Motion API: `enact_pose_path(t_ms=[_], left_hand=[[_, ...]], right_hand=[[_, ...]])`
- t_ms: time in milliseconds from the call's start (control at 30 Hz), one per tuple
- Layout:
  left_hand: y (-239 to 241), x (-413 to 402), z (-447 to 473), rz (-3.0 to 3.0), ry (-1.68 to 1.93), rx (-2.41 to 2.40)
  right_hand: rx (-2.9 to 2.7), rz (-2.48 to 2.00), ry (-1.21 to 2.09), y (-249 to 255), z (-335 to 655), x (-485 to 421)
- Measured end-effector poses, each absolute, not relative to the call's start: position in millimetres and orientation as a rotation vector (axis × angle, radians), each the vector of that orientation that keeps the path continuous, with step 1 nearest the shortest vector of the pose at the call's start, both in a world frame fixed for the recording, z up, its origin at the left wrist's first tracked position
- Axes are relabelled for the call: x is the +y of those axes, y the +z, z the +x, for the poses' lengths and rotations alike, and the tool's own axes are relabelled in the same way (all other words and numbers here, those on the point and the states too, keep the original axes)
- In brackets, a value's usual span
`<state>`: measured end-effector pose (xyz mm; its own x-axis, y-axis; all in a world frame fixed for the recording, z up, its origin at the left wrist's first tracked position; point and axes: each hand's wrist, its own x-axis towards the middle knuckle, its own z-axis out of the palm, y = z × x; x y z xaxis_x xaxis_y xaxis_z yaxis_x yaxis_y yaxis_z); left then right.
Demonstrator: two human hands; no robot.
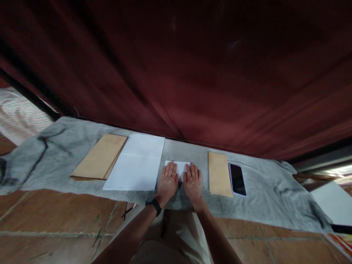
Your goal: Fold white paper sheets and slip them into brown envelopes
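Observation:
A small folded white paper lies on the grey cloth straight ahead of me. My left hand rests flat on its left part with fingers stretched out. My right hand lies flat on its right part, fingers likewise extended. Both palms press down side by side, almost touching. A black band sits on my left wrist. Most of the paper is hidden under my hands.
A stack of white sheets and a pile of brown envelopes lie to the left. One brown envelope and a dark phone lie to the right. A red curtain hangs behind. Tiled floor is in front.

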<state>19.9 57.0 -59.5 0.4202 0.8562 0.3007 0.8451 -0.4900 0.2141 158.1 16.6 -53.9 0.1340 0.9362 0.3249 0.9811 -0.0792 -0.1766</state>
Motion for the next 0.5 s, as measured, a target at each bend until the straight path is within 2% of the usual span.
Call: enact_pose_path(t_ms=[233,500], left_hand=[[-61,55,17,2.648,0.494,1.539],[-57,51,29,2.464,0.573,1.712]], right_hand=[[-2.064,-1.871,0.009,-48,138,41],[-2.077,-1.947,-0.11,-59,171,24]])
